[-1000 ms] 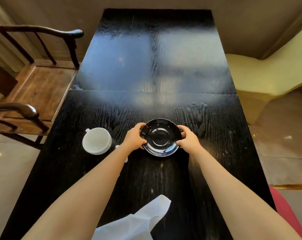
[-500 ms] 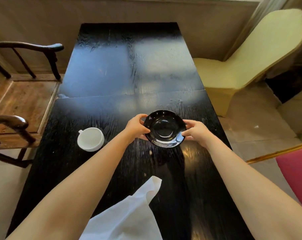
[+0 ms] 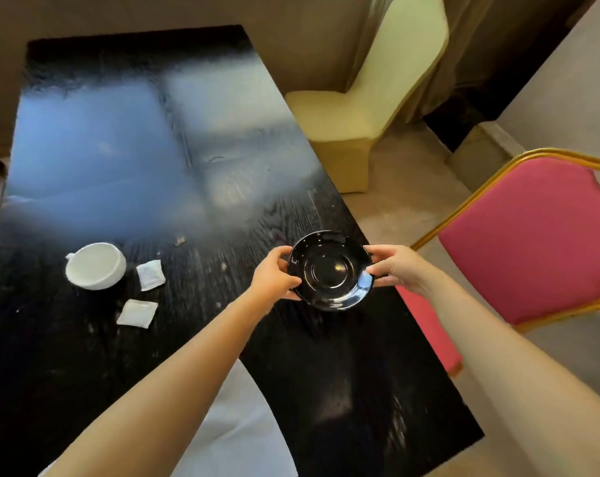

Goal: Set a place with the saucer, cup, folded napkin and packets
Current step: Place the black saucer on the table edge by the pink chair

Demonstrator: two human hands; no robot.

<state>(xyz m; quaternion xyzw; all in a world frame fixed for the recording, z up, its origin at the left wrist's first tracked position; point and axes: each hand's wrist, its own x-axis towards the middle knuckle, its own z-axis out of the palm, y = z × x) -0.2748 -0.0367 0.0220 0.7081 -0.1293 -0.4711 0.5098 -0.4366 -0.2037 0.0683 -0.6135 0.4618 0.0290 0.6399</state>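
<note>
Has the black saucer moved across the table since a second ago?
Yes. The saucer, held by the left hand and right hand, has shifted right, away from the white cup, toward the table's right edge.

From my feed I count one glossy black round saucer (image 3: 330, 270) at centre right, one white ceramic cup (image 3: 95, 266) at left, two small white paper packets (image 3: 150, 275) (image 3: 137, 313) beside it, one white cloth napkin (image 3: 236, 432) at bottom centre.
</note>
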